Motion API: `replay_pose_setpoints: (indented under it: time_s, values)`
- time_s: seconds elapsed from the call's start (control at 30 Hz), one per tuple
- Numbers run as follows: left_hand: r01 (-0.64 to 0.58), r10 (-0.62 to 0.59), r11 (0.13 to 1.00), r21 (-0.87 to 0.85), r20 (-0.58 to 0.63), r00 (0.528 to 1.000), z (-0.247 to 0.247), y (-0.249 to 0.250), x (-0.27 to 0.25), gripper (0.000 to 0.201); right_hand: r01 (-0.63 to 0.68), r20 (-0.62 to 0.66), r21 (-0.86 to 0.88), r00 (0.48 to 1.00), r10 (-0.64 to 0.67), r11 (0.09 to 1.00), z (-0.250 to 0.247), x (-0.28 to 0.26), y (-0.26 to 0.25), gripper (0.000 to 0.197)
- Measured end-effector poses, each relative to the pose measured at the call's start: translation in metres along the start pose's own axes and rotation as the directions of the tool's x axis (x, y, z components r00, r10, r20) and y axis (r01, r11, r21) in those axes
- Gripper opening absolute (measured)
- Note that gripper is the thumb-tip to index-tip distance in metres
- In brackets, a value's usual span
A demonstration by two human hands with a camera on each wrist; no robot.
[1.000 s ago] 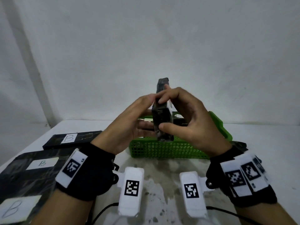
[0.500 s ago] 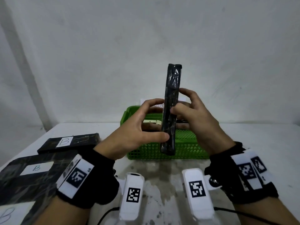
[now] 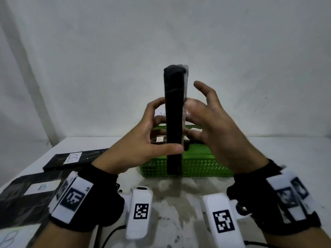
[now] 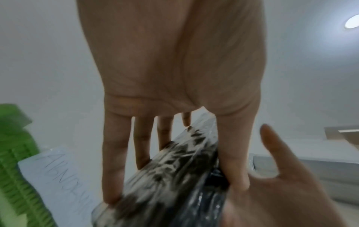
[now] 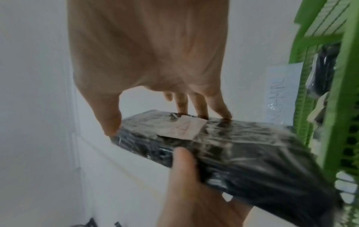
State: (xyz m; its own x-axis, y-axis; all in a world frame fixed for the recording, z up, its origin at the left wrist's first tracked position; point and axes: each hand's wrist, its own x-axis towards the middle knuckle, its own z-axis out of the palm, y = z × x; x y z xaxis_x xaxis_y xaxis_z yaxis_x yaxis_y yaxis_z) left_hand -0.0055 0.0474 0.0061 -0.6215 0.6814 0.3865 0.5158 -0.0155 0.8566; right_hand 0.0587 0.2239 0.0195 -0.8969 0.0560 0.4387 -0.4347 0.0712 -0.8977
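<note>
A flat black pack wrapped in clear film point(image 3: 174, 119) stands upright in the air above the green basket point(image 3: 197, 163), its narrow edge toward me. My left hand point(image 3: 150, 129) grips it, thumb across the near edge and fingers behind its left face. My right hand point(image 3: 202, 122) is spread at its right side; in the right wrist view its fingertips point(image 5: 202, 113) touch the pack's point(image 5: 233, 153) labelled face and the thumb tip rests on a corner. The index finger is lifted free. The left wrist view shows the pack point(image 4: 170, 184) between my left thumb and fingers.
More wrapped packs lie in the basket, one labelled A point(image 3: 159, 139). Two black packs labelled B point(image 3: 75, 158) point(image 3: 32, 190) lie on the white table at the left. A white handwritten sheet point(image 4: 64, 176) stands behind the basket. A wall is close behind.
The pack has risen and turned from a low tilted hold to upright. My right hand has let go of its pinch and spread its fingers; my left hand now grips it.
</note>
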Motion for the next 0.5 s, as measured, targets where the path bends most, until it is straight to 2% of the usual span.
replay_pose_setpoints:
  time_s: [0.13, 0.2, 0.3, 0.4, 0.5]
  values:
    - [-0.11, 0.13, 0.957, 0.268, -0.061, 0.99, -0.013, -0.005, 0.002, 0.101, 0.026, 0.125, 0.045, 0.992, -0.031, 0.999, 0.004, -0.008, -0.021, 0.049]
    - [-0.16, 0.211, 0.907, 0.389, -0.091, 0.973, -0.014, -0.008, 0.002, 0.094, 0.052, 0.14, 0.053, 0.988, -0.059, 0.997, 0.008, -0.01, -0.023, 0.037]
    - [-0.162, 0.257, 0.866, 0.474, -0.143, 0.956, -0.011, -0.01, 0.002, 0.079, 0.118, 0.133, 0.025, 0.984, -0.12, 0.993, 0.014, -0.009, -0.016, 0.032]
    - [-0.145, 0.268, 0.855, 0.498, -0.184, 0.946, -0.009, -0.013, 0.004, 0.075, 0.156, 0.127, 0.03, 0.979, -0.159, 0.987, 0.018, -0.006, -0.008, 0.035]
    - [-0.161, 0.289, 0.86, 0.484, -0.201, 0.936, -0.008, -0.013, 0.004, 0.069, 0.262, 0.066, -0.107, 0.964, -0.256, 0.959, 0.02, -0.004, -0.003, 0.031]
